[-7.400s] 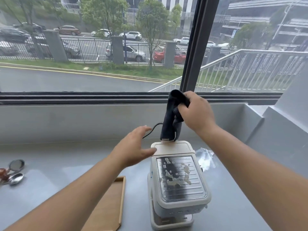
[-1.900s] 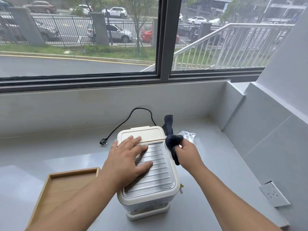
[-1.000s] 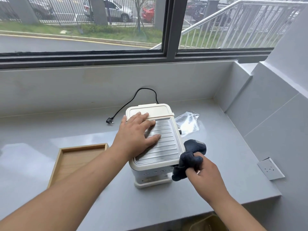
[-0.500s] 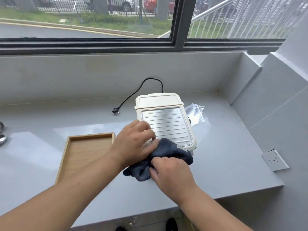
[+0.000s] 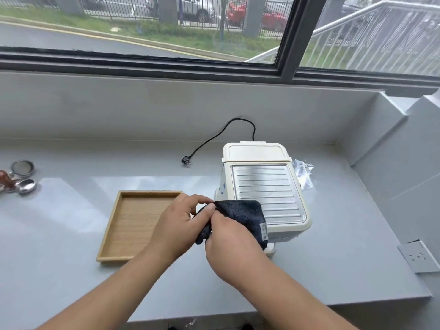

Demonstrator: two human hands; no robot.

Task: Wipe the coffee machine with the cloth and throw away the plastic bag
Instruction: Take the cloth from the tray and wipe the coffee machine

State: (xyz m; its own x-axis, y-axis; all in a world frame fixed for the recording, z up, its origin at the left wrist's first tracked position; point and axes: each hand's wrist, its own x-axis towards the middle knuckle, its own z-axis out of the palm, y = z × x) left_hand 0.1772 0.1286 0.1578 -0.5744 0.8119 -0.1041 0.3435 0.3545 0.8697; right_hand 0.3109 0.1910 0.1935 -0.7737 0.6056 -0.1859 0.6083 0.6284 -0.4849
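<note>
The cream coffee machine (image 5: 264, 184) stands on the grey counter, its ribbed metal top facing me. A dark blue cloth (image 5: 242, 215) hangs in front of the machine's near left corner, held by both hands. My left hand (image 5: 178, 225) pinches the cloth's upper left corner. My right hand (image 5: 231, 241) grips its lower edge from below. The clear plastic bag (image 5: 303, 173) lies crumpled on the counter just right of the machine, partly hidden behind it.
A shallow wooden tray (image 5: 135, 225) sits left of my hands. The machine's black cord and plug (image 5: 187, 160) trail to the back left. Metal coffee tools (image 5: 20, 177) lie at the far left. A wall socket (image 5: 420, 258) is on the right wall.
My left hand left the machine's top and took hold of the cloth together with my right hand. The cloth came away from the machine's right side and is now spread in front of its left corner.
</note>
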